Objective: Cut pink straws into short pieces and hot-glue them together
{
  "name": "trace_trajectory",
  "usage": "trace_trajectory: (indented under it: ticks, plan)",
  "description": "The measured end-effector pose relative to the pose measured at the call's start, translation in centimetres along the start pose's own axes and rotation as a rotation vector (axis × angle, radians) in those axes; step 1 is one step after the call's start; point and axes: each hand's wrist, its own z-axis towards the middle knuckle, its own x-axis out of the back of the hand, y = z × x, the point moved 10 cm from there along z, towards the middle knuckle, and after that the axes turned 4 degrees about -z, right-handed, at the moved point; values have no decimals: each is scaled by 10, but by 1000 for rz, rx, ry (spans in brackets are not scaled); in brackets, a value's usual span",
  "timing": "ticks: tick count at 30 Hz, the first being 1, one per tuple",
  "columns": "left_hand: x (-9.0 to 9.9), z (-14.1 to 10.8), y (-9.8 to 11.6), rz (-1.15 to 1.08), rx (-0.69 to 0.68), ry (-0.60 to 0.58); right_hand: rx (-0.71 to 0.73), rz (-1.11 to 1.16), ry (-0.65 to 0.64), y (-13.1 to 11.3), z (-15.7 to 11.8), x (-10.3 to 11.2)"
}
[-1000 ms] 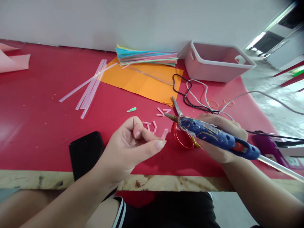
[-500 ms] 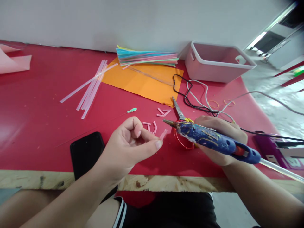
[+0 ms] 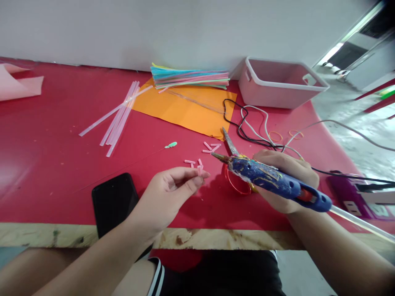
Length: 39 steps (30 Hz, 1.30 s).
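Space separates glue gun (image 3: 265, 176) from left hand (image 3: 168, 195); phone (image 3: 114, 201) overlaps wooden edge (image 3: 216, 239).

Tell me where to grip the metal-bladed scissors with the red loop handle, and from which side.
Probably best by the red loop handle of the scissors, from the table's pale wooden near edge: the loop lies towards that edge, the pointed grey blades aim away, and the blue glue gun hides part.

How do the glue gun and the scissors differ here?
The glue gun is held in the right hand; the scissors lie on the table. The glue gun is mostly blue; the scissors show grey metal and red. The glue gun points left; the scissors point toward the orange sheet. Both taper to a tip.
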Motion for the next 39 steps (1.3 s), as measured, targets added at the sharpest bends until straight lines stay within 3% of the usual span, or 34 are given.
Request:
trace_trajectory:
  ticks: [9, 16, 27, 35, 39]
  plan:
    - [-3, -1, -10, -6, 131, -40, 15, 16, -9, -2, 1, 1]
    - [-7, -3, -8, -73, 141, -51, 47, 64, -52, -4, 1, -4]
    - [0, -2, 0, 6, 64, 22, 101, 123, -144, -8, -3, -15]
    - [0, -6, 14, 298, 16, 24, 89, 114, -193, -3, -2, -19]
    - [-2, -6, 21, 339, -46, 16, 77, 102, -201, -1, -3, -20]
